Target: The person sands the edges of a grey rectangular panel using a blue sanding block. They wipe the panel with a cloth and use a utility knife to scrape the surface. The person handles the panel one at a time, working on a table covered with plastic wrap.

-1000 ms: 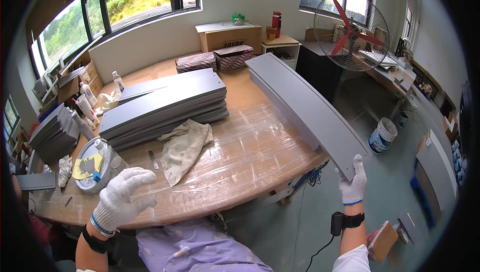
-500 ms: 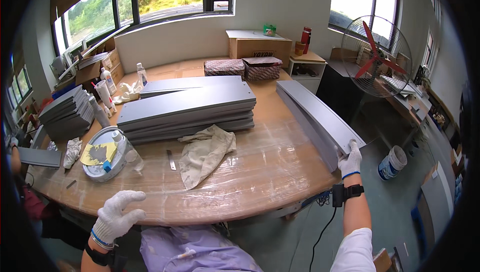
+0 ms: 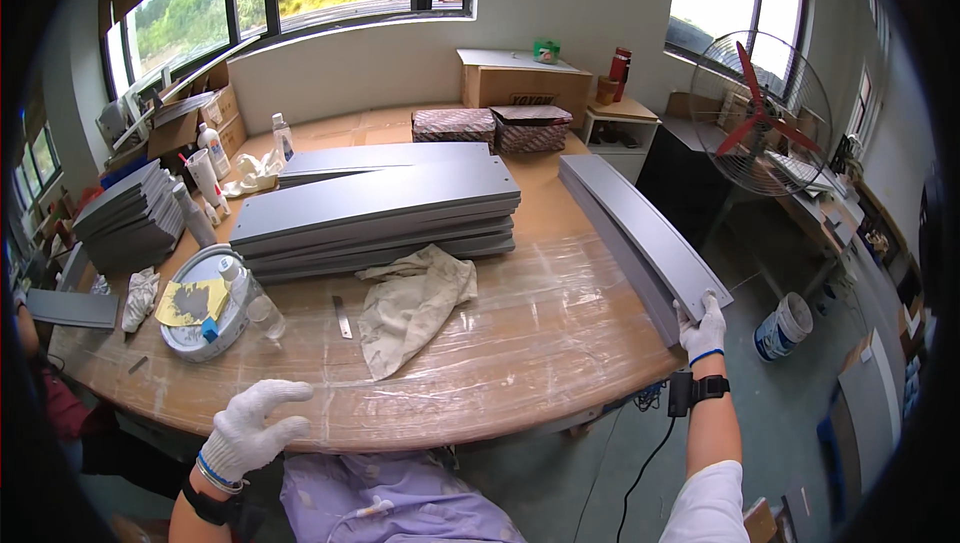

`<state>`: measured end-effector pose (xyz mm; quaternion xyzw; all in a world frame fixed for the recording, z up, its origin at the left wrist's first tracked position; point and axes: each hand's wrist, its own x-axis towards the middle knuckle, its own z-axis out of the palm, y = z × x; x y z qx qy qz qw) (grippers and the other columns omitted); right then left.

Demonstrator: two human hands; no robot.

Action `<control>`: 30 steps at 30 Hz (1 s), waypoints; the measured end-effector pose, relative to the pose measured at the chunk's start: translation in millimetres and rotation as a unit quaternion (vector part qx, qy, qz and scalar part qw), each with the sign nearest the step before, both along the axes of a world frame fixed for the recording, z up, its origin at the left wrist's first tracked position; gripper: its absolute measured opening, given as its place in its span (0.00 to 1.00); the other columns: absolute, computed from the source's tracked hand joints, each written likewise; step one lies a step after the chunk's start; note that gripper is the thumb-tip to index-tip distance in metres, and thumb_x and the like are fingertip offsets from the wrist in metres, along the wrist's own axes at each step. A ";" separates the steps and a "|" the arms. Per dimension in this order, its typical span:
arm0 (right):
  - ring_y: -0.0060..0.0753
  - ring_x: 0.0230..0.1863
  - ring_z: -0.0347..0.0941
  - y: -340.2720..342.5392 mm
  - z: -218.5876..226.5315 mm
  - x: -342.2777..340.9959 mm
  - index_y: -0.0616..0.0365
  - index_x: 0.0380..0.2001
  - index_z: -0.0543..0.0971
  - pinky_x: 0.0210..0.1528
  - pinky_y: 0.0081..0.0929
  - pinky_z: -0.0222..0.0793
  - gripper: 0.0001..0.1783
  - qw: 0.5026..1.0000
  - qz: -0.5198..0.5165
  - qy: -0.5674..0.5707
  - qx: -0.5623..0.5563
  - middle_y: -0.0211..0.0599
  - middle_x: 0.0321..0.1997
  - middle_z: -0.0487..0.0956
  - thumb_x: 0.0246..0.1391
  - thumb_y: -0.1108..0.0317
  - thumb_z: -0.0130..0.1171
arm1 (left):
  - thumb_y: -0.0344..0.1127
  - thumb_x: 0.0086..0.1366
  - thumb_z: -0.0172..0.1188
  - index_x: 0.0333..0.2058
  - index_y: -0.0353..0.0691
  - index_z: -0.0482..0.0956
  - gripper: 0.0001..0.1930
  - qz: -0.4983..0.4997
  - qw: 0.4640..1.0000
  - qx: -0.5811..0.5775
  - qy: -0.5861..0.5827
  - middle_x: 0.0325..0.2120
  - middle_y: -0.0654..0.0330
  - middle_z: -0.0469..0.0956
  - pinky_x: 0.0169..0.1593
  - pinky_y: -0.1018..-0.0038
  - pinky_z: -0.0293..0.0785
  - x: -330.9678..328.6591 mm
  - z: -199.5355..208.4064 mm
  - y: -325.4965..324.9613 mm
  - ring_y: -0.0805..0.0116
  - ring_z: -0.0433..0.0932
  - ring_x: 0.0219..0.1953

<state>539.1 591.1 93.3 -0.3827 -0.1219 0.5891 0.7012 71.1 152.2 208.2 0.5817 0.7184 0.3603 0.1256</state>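
Note:
My right hand (image 3: pixel 704 327), in a white knit glove, grips the near end of a long grey panel (image 3: pixel 650 228) at the table's right edge. Its thumb lies on the top face; the other fingers are partly hidden. More grey panels (image 3: pixel 625 248) lie under that one. My left hand (image 3: pixel 257 427), gloved alike, hovers by the table's front edge, fingers apart and holding nothing. Beyond it, a crumpled cream cloth (image 3: pixel 415 308) and a flat metal blade (image 3: pixel 342 317) lie on the table. A large stack of grey panels (image 3: pixel 375 205) sits farther back.
At left stand a round white tub (image 3: pixel 185 351) with a yellow sheet (image 3: pixel 192 303) on it, a clear bottle (image 3: pixel 262 311) and another panel stack (image 3: pixel 130 213). Two patterned boxes (image 3: pixel 453 126) sit at the back. A caged fan (image 3: pixel 760 115) and a bucket (image 3: pixel 783 328) stand right of the table.
My left hand has moved a little right and up, still open. My right hand remains at the panel's near end, with only a slight shift. The whole view has turned slightly.

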 end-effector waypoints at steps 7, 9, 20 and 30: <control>0.47 0.38 0.78 9.1 -3.1 10.0 0.55 0.45 0.74 0.34 0.40 0.84 0.14 1.000 0.018 -0.018 -0.004 0.42 0.45 0.77 0.58 0.64 0.60 | 0.34 0.55 0.69 0.44 0.36 0.79 0.18 -0.001 0.999 -0.013 -0.041 0.42 0.51 0.80 0.51 0.69 0.74 -6.5 -12.5 5.6 0.58 0.79 0.46; 0.46 0.38 0.78 8.9 -1.1 8.1 0.55 0.46 0.74 0.35 0.40 0.84 0.13 0.999 0.026 -0.022 -0.026 0.41 0.46 0.77 0.59 0.64 0.58 | 0.34 0.56 0.68 0.45 0.36 0.79 0.18 0.006 0.999 -0.018 -0.037 0.42 0.51 0.80 0.51 0.69 0.74 -10.3 -13.4 0.8 0.58 0.79 0.46; 0.46 0.47 0.76 23.8 -0.9 103.8 0.63 0.52 0.75 0.49 0.34 0.71 0.28 0.609 -0.069 -0.786 -0.081 0.51 0.44 0.79 0.60 0.50 0.52 | 0.35 0.61 0.65 0.48 0.32 0.77 0.18 0.083 0.983 0.030 -0.160 0.44 0.55 0.79 0.54 0.73 0.72 -63.0 -10.3 -17.1 0.66 0.77 0.49; 0.15 0.22 0.65 64.3 24.2 -155.8 0.64 0.45 0.76 0.23 0.14 0.64 0.14 0.695 0.230 -0.658 0.178 0.23 0.24 0.71 0.63 0.64 0.53 | 0.38 0.67 0.57 0.49 0.33 0.76 0.17 0.262 0.938 0.110 -0.199 0.44 0.56 0.79 0.49 0.75 0.73 -223.7 -3.6 48.5 0.68 0.77 0.45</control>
